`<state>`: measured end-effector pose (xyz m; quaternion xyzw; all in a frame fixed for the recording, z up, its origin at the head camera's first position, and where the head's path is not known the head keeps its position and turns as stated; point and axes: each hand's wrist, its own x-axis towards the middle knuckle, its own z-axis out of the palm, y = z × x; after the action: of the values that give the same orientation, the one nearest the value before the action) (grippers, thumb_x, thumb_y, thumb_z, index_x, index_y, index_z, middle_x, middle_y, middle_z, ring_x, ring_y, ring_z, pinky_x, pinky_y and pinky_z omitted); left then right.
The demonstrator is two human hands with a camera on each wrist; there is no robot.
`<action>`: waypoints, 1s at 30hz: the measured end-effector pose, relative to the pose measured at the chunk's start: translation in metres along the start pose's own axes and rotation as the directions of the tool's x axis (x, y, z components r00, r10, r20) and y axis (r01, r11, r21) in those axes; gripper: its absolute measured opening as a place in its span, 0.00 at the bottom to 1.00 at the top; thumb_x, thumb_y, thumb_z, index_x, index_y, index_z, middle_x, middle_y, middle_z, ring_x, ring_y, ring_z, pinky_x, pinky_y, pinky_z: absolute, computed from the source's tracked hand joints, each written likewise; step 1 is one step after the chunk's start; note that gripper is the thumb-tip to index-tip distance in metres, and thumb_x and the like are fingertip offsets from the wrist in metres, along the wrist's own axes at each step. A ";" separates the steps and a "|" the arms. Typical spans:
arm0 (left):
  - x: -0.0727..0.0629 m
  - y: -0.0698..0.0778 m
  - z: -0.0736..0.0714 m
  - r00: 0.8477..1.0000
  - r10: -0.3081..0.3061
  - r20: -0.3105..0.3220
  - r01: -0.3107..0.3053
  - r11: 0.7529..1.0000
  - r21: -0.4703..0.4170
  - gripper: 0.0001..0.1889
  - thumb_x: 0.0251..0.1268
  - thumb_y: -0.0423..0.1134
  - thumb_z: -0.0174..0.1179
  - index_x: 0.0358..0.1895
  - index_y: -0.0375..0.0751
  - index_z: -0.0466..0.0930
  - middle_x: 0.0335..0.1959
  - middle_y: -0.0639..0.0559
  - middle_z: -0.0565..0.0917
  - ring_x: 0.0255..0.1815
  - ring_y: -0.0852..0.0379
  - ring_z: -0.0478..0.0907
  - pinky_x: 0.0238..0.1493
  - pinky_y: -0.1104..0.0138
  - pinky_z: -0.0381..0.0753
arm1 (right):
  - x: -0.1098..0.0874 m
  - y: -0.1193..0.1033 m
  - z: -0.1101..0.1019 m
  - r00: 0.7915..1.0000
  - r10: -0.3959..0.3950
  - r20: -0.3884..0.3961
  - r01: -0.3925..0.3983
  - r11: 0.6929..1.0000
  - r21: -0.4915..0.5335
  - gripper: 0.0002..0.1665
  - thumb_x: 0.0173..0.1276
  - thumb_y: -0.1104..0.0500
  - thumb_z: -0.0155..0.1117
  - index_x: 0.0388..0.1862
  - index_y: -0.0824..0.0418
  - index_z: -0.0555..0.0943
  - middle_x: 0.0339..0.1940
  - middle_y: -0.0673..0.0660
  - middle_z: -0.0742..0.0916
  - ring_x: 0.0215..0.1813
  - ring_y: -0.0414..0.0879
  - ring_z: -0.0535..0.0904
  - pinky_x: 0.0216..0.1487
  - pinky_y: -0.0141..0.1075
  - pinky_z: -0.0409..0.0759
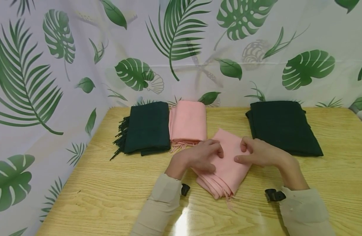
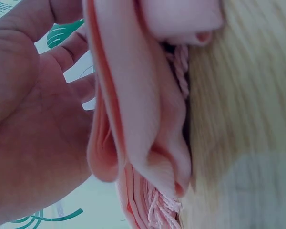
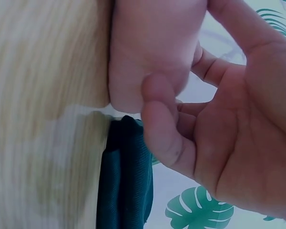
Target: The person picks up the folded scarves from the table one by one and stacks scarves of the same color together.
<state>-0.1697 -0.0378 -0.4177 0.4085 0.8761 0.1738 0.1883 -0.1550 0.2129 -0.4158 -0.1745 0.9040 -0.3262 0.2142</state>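
A folded pink scarf (image 1: 231,149) with a fringe lies at an angle on the table before me. My left hand (image 1: 202,156) rests over its left side, its fingers spread and loosely bent. From the right, my right hand (image 1: 261,153) touches the opposite side with bent fingers and thumb. In the left wrist view, the layered folds of the pink scarf (image 2: 138,95) stand beside the palm. The right wrist view has a little finger against the rounded edge of the pink scarf (image 3: 152,38). Neither hand visibly pinches the cloth.
Behind to the left, a folded dark green scarf (image 1: 148,127) with fringe lies beside another folded pink scarf (image 1: 189,121). A second dark green folded cloth (image 1: 284,127) is at the back right. A leaf-patterned curtain (image 1: 198,72) borders the wooden table (image 1: 110,196).
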 end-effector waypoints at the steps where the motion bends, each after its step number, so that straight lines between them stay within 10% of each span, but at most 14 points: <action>1: -0.001 0.000 0.000 1.000 0.014 -0.005 -0.014 1.000 0.002 0.19 0.56 0.32 0.63 0.52 0.46 0.75 0.60 0.51 0.71 0.57 0.55 0.66 0.58 0.71 0.66 | 0.000 0.000 0.000 1.000 -0.001 0.006 0.001 1.000 0.006 0.25 0.66 0.45 0.69 0.38 0.60 0.68 0.16 0.49 0.68 0.18 0.43 0.64 0.21 0.34 0.62; 22: -0.013 -0.003 0.004 1.000 0.019 -0.016 -0.019 0.999 0.051 0.21 0.54 0.27 0.62 0.52 0.45 0.75 0.52 0.53 0.75 0.50 0.59 0.69 0.52 0.73 0.68 | -0.005 -0.003 -0.001 0.997 0.073 0.004 -0.073 0.997 0.013 0.21 0.68 0.46 0.68 0.34 0.61 0.71 0.14 0.52 0.74 0.16 0.45 0.70 0.19 0.37 0.71; 30: -0.028 0.005 0.008 0.966 -0.249 -0.061 0.253 0.965 0.070 0.22 0.63 0.40 0.63 0.60 0.54 0.71 0.62 0.49 0.70 0.56 0.49 0.69 0.53 0.59 0.73 | -0.002 -0.003 0.001 0.992 0.126 0.013 -0.126 0.992 0.028 0.47 0.66 0.42 0.68 0.68 0.72 0.61 0.18 0.54 0.79 0.18 0.44 0.75 0.22 0.40 0.77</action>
<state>-0.1459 -0.0550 -0.4175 0.2964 0.9314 0.1250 0.1702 -0.1520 0.2107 -0.4139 -0.1156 0.9072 -0.3242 0.2419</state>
